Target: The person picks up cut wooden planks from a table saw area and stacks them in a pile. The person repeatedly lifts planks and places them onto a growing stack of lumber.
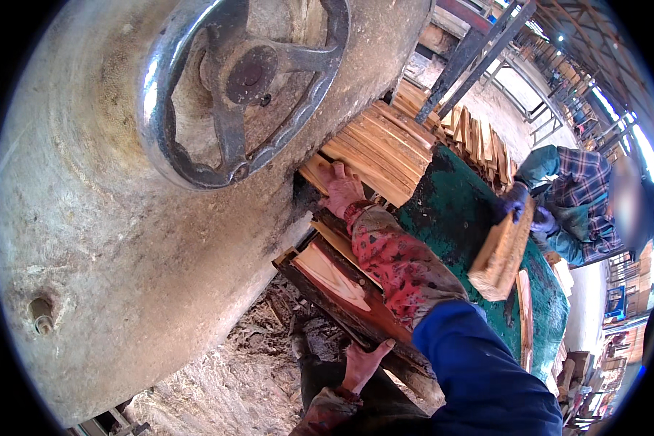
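Note:
My left hand [365,365] is at the lower edge of a rough wooden slab [334,276] with dark bark and a reddish face. Its thumb lies along the edge, and the other fingers are partly hidden; it grips the slab. My right hand [341,190], in a red patterned cuff and blue sleeve, reaches forward over the slab. Its fingers are spread against the near side of a stack of sawn wood strips [385,149]. Beside the stack stands a large pale machine housing [160,269] with a metal handwheel [251,76].
At the right, a co-worker [574,196] in gloves holds a wooden block [503,251] above a green table [443,196]. More strips [479,142] are piled beyond. Dark metal bars [476,54] rise at the back. Wood debris [254,334] covers the ground below.

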{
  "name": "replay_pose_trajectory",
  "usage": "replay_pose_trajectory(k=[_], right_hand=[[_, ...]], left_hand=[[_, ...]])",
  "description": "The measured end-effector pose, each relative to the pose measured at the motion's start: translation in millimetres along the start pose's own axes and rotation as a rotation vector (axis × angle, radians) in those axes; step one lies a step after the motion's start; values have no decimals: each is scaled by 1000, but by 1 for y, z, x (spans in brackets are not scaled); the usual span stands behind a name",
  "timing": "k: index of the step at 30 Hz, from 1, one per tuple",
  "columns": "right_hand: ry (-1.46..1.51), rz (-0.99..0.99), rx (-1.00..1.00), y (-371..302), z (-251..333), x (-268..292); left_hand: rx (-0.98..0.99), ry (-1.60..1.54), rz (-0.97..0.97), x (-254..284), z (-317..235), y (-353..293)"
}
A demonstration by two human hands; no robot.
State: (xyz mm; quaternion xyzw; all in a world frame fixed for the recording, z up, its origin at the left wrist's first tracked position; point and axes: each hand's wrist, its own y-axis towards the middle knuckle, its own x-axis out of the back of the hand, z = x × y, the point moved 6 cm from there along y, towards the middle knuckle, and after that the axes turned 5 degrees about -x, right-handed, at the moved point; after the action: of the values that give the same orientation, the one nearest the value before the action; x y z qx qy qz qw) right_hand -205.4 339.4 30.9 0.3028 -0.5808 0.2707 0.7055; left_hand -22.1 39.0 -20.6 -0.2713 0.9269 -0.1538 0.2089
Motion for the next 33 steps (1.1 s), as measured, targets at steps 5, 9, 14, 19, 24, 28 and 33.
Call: replay_pose_trajectory(k=[5, 9, 14, 19, 24, 28, 33], right_hand=[[64, 131, -35, -17, -25, 20], [97, 152, -24, -85, -71, 57], [404, 239, -269, -186, -155, 83], [791, 121, -439, -277, -213, 94], [716, 163, -658, -330, -235, 120], [856, 235, -648, -364, -243, 100], [601, 514, -359, -357, -229, 68]], left_hand=[[39, -39, 27, -1, -2, 1], [-8, -71, -12, 1, 1, 2], [-4, -9, -20, 1, 5, 2], [-19, -68, -60, 1, 12, 2], [60, -134, -54, 7, 30, 1], [53, -141, -87, 9, 34, 2], [86, -143, -158, -1, 19, -6]])
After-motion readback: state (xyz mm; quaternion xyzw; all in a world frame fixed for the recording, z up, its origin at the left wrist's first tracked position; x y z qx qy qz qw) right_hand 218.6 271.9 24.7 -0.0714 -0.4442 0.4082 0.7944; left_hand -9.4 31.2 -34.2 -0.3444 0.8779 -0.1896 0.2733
